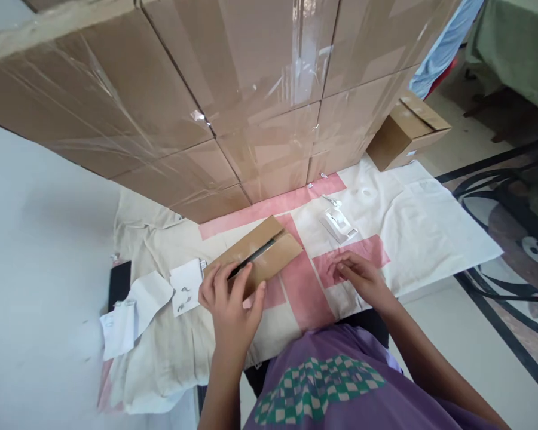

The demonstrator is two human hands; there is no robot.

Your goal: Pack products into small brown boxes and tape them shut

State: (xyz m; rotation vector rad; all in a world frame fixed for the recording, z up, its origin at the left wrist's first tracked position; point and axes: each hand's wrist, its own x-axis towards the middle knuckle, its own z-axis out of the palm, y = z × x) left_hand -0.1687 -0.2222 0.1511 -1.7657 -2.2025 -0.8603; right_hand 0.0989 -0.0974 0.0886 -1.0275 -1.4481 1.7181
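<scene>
A small brown cardboard box [269, 230] lies at a slant on the cloth, a dark gap running between its top flaps. My left hand [231, 304] is closed on its near left end, fingers over the top and thumb along the near side. My right hand [358, 278] is held to the right of the box, apart from it, with fingers curled towards the thumb. Whatever may be between those fingertips is too small to make out. Beyond the right hand stands a white device like a tape dispenser [338, 225].
A tall wall of taped cartons [269, 143] rises behind the work area. Left of the small box lie a white printed card [186, 286], crumpled white paper [150, 298] and a black phone-like slab [119, 283]. Another carton [403, 131] stands at the back right.
</scene>
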